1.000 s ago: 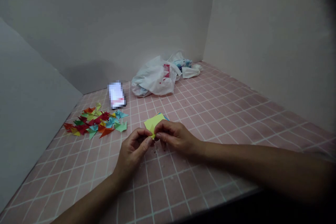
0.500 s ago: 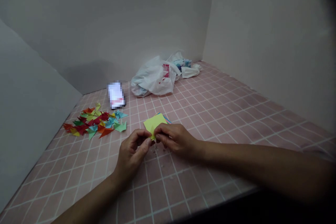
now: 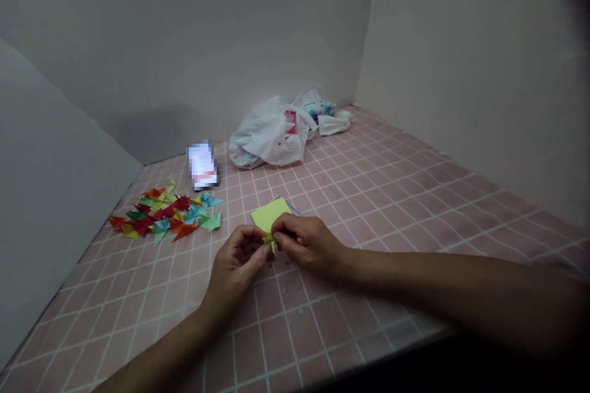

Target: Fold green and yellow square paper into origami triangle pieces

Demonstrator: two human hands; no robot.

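Observation:
A small folded yellow paper (image 3: 270,244) is pinched between the fingertips of both hands, just above the table. My left hand (image 3: 239,258) grips it from the left with thumb and fingers. From the right, the closed fingers of my right hand (image 3: 308,245) hold its other side. Part of the paper is hidden behind the fingers. Right beyond the hands lies a stack of square coloured paper (image 3: 271,215), yellow on top, with blue and pink edges showing. To the left is a pile of small folded paper cranes (image 3: 168,212) in red, orange, yellow, green and blue.
A phone (image 3: 203,166) with a lit, blurred screen stands behind the crane pile. White plastic bags (image 3: 271,135) lie against the back wall. The table is covered with a pink checked cloth (image 3: 369,196), and pale walls (image 3: 461,61) enclose its back and sides.
The folded yellow paper has turned slightly in my fingers, and a pointed piece of it now shows below the fingertips. Both hands have stayed nearly in place.

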